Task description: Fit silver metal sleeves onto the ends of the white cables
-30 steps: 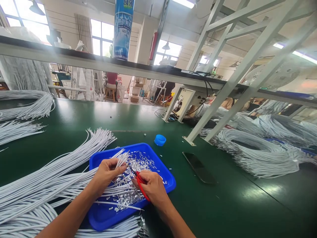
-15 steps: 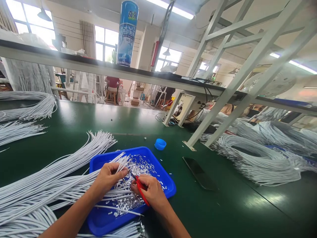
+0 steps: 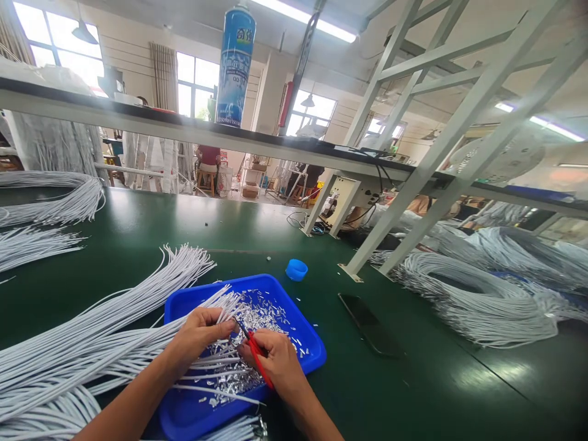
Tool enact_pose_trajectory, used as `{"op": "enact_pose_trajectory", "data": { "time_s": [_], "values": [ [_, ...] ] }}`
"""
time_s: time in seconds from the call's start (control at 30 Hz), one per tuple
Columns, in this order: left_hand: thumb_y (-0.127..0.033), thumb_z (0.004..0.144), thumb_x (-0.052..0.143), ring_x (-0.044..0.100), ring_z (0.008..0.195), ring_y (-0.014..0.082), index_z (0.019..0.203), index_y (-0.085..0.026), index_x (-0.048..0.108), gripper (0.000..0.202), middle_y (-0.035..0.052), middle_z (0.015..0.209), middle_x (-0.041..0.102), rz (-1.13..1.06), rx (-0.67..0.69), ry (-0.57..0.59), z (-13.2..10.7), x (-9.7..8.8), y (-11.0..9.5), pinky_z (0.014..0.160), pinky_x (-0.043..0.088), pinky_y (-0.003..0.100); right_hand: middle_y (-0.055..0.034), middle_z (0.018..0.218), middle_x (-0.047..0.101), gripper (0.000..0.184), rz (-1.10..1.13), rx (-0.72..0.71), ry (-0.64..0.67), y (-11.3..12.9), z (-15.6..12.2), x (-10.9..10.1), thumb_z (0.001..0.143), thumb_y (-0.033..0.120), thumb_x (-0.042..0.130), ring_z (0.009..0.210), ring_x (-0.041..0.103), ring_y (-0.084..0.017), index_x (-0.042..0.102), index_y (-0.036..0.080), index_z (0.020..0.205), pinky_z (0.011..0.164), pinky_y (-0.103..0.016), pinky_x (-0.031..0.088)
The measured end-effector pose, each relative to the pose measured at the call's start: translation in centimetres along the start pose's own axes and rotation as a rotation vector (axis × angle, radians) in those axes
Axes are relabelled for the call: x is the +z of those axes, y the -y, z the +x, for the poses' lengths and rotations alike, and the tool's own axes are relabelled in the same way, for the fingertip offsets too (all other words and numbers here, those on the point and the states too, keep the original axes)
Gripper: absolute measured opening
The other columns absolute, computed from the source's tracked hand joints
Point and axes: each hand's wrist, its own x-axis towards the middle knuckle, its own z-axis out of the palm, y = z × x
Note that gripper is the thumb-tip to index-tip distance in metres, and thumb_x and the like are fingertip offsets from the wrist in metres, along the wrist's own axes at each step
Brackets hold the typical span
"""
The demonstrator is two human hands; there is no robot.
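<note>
My left hand (image 3: 204, 334) is closed around a bundle of thin white cables (image 3: 151, 343), near their ends, over a blue tray (image 3: 298, 306). My right hand (image 3: 275, 361) grips red-handled scissors (image 3: 260, 361). Their dark tips meet the cable ends just beyond my left fingertips. Whether the blades are apart is too small to tell. Many small silvery pieces (image 3: 261, 312) lie in the tray beneath both hands. Several cables run across the tray under my wrists.
More white cables (image 3: 169, 275) lie at left, with a coil (image 3: 478, 300) at far right. A blue cap (image 3: 296, 270) and a black phone (image 3: 370, 324) rest on the green table (image 3: 436, 380). Metal legs (image 3: 395, 208) carry a shelf with a blue spray can (image 3: 236, 67).
Both hands stay over the tray, the left on the cables and the right on the scissors. The right hand and scissors have shifted slightly left and down.
</note>
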Motion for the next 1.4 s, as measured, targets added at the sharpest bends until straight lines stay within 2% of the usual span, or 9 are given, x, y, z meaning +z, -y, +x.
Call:
{"op": "enact_pose_trajectory", "data": {
  "time_s": [0.13, 0.27, 0.4, 0.6, 0.73, 0.8, 0.9, 1.1, 1.4],
  "values": [
    [-0.05, 0.063, 0.069, 0.043, 0.055, 0.0123, 0.061, -0.014, 0.065, 0.037, -0.001, 0.055, 0.053, -0.036, -0.07, -0.089, 0.2, 0.0, 0.4, 0.056, 0.032, 0.023, -0.0008, 0.065, 0.058, 0.031, 0.027, 0.023, -0.024, -0.5, 0.4, -1.4, 0.072, 0.042, 0.062, 0.058, 0.05, -0.013, 0.057, 0.017, 0.054, 0.052, -0.022, 0.034],
    [-0.05, 0.064, 0.068, 0.038, 0.052, 0.0103, 0.058, -0.014, 0.061, 0.037, -0.0034, 0.053, 0.047, -0.017, -0.057, -0.018, 0.2, 0.0, 0.6, 0.052, 0.029, 0.022, -0.0015, 0.071, 0.061, 0.028, 0.402, 0.17, -0.104, 0.0, 0.8, -1.6, 0.072, 0.045, 0.061, 0.063, 0.053, -0.016, 0.067, 0.018, 0.078, 0.056, -0.024, 0.039],
    [-0.046, 0.067, 0.067, 0.034, 0.052, 0.0095, 0.061, -0.013, 0.059, 0.034, -0.0042, 0.053, 0.042, 0.018, -0.046, 0.08, 0.3, 0.0, 1.1, 0.05, 0.025, 0.022, -0.0002, 0.063, 0.058, 0.028, 0.718, 0.188, -0.068, 1.3, 1.0, 0.4, 0.074, 0.043, 0.058, 0.058, 0.051, -0.014, 0.065, 0.016, 0.079, 0.056, -0.025, 0.04],
    [-0.047, 0.064, 0.067, 0.027, 0.046, 0.0079, 0.048, -0.014, 0.051, 0.04, -0.006, 0.045, 0.036, 0.207, -0.116, -0.096, 0.5, 0.0, 2.3, 0.045, 0.02, 0.022, -0.002, 0.059, 0.051, 0.025, 0.288, -0.049, -0.432, 2.1, 0.5, 1.6, 0.075, 0.034, 0.055, 0.064, 0.047, -0.016, 0.051, 0.019, 0.055, 0.06, -0.028, 0.038],
    [-0.046, 0.067, 0.066, 0.033, 0.047, 0.0088, 0.056, -0.013, 0.061, 0.035, -0.0044, 0.048, 0.042, 0.174, -0.047, -0.043, 0.4, 0.1, 1.7, 0.046, 0.024, 0.022, 0.0045, 0.051, 0.039, 0.028, 0.784, 0.197, -0.455, 0.8, 1.1, 0.3, 0.079, 0.04, 0.05, 0.047, 0.039, -0.011, 0.046, 0.019, 0.061, 0.048, -0.024, 0.035],
    [-0.042, 0.066, 0.068, 0.04, 0.053, 0.0106, 0.071, -0.013, 0.069, 0.03, -0.0019, 0.056, 0.051, 0.167, 0.008, -0.014, 0.5, 0.2, 1.2, 0.051, 0.03, 0.022, 0.0053, 0.052, 0.039, 0.029, 0.866, 0.273, -0.418, -0.2, 1.2, -0.5, 0.077, 0.043, 0.054, 0.047, 0.037, -0.01, 0.047, 0.019, 0.062, 0.048, -0.023, 0.034],
    [-0.038, 0.066, 0.07, 0.047, 0.062, 0.0137, 0.09, -0.014, 0.071, 0.034, 0.0019, 0.072, 0.058, 0.217, 0.064, -0.017, 0.8, 0.4, 0.4, 0.058, 0.036, 0.023, 0.003, 0.057, 0.047, 0.029, 0.652, 0.242, -0.279, -1.2, 1.1, -1.4, 0.075, 0.044, 0.059, 0.052, 0.041, -0.01, 0.057, 0.017, 0.068, 0.05, -0.022, 0.033],
    [-0.04, 0.073, 0.064, 0.05, 0.071, 0.0166, 0.079, -0.018, 0.074, 0.025, 0.0031, 0.074, 0.059, 0.352, 0.162, -0.141, 1.8, 0.9, -0.8, 0.064, 0.037, 0.025, -0.0013, 0.077, 0.059, 0.024, 0.186, 0.085, -0.145, -0.9, 0.5, -2.6, 0.078, 0.041, 0.058, 0.073, 0.053, -0.016, 0.063, 0.018, 0.081, 0.064, -0.024, 0.04],
    [-0.032, 0.052, 0.081, 0.051, 0.06, 0.0125, 0.072, -0.014, 0.072, 0.029, 0.0006, 0.063, 0.062, -0.037, -0.148, -0.261, 2.4, 1.3, -0.7, 0.062, 0.039, 0.025, 0.0006, 0.062, 0.056, 0.027, 0.04, 0.099, -0.108, -0.8, 0.4, -2.7, 0.077, 0.041, 0.057, 0.059, 0.047, -0.013, 0.061, 0.017, 0.064, 0.054, -0.022, 0.034]
  ]
}}
